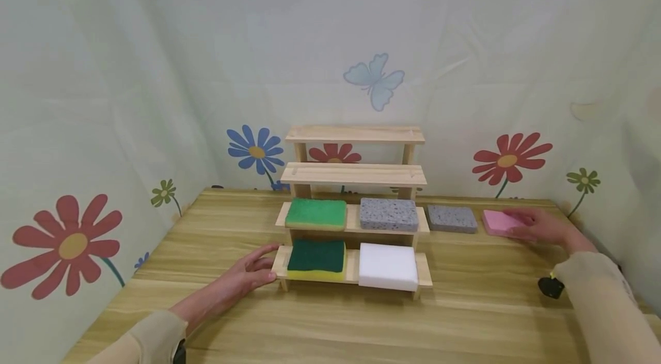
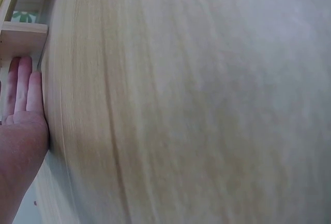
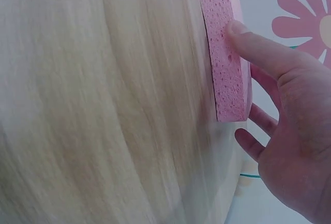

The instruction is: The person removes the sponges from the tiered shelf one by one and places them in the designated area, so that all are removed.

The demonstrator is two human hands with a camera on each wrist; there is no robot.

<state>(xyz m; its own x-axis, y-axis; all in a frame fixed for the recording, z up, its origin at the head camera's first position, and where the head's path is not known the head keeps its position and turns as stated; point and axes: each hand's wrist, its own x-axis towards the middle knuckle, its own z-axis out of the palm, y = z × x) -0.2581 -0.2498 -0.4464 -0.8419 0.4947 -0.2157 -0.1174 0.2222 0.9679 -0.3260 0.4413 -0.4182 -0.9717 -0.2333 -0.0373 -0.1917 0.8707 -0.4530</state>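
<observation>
In the head view, the right hand (image 1: 542,227) pinches the pink sponge (image 1: 496,222), which lies on the bench (image 1: 475,306) just beside a grey sponge (image 1: 451,219). The left hand (image 1: 240,281) touches the left end of the lowest step of the wooden stand (image 1: 356,174). In the left wrist view, its visible fingers are straight. In the right wrist view, the thumb presses the pink sponge's porous side, near the bench surface.

No readable text, no labels, no brands, no numbers, no signs, in head or wrist views
</observation>
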